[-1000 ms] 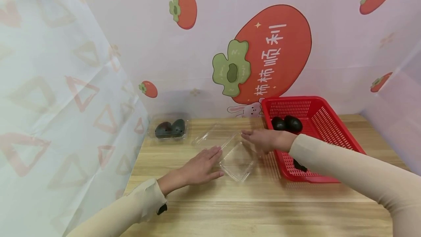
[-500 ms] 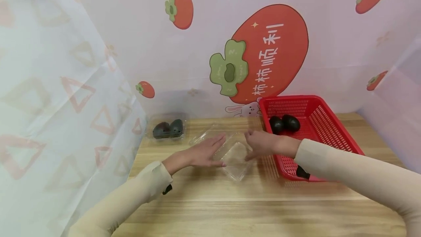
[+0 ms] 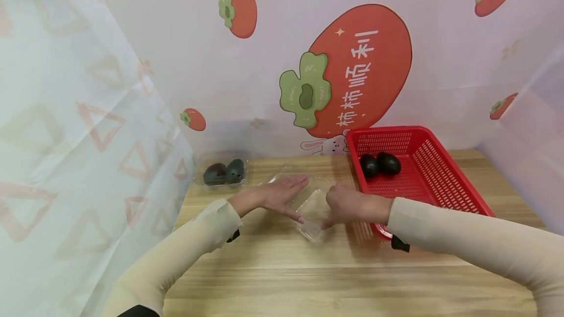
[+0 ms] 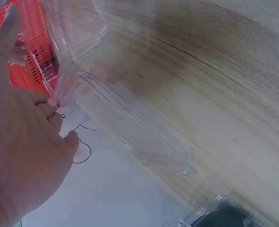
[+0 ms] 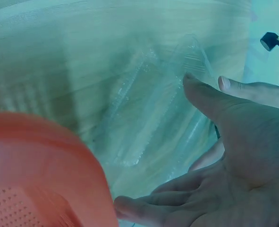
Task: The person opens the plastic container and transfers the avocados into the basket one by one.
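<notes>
A clear plastic clamshell box lies spread out on the wooden table between both hands. My left hand reaches over its left part, fingers straight and thumb spread. From the other side my right hand is at the box's right edge, thumb pointing toward me. In the right wrist view, that right hand has loosely extended fingers with the transparent plastic beyond the thumb. The left wrist view has my left hand beside the clear lid and tray, its fingertips partly overlapping the plastic.
A second clear box with two dark avocados stands at the back left. On the right, a red plastic basket holds two more avocados, close beside my right forearm. A printed sheet walls off the back.
My left hand has moved away from me and rightward over the clear box. My right hand has turned, its thumb now pointing down along the box's right side.
</notes>
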Action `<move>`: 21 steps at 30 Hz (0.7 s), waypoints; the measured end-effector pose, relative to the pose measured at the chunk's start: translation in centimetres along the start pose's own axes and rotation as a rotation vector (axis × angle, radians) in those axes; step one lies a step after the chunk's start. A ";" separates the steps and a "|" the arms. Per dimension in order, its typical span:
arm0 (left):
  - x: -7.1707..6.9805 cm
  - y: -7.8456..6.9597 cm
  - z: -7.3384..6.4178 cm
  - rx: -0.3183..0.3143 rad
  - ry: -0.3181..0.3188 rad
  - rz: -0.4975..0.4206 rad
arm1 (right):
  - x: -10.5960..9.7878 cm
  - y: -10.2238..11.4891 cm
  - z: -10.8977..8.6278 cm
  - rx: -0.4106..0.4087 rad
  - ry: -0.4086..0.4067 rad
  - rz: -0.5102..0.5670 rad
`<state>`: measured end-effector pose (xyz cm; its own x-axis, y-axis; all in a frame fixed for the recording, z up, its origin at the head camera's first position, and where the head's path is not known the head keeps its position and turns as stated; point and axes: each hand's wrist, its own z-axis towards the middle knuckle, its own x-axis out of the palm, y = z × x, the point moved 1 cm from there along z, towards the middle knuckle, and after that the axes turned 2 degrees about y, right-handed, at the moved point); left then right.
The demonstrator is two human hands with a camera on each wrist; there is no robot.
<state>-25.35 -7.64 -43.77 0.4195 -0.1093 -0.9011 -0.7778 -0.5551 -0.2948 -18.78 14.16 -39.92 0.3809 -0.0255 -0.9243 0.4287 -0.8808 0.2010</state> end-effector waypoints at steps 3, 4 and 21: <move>0.1 0.0 0.0 -0.018 0.035 0.006 | 0.3 -0.1 0.0 -0.023 -0.011 -0.025; 0.1 0.1 0.0 -0.023 0.045 0.013 | 0.3 -0.1 0.0 -0.024 -0.008 -0.025; 2.5 -1.0 -1.9 -0.090 0.016 0.231 | 0.3 -2.5 1.0 -0.065 0.143 0.101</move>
<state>-22.64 -8.92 -45.14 0.2434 -0.2550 -0.9358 -0.8093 -0.5852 -0.0510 -20.56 15.93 -41.00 0.5352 -0.0403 -0.8437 0.4328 -0.8447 0.3150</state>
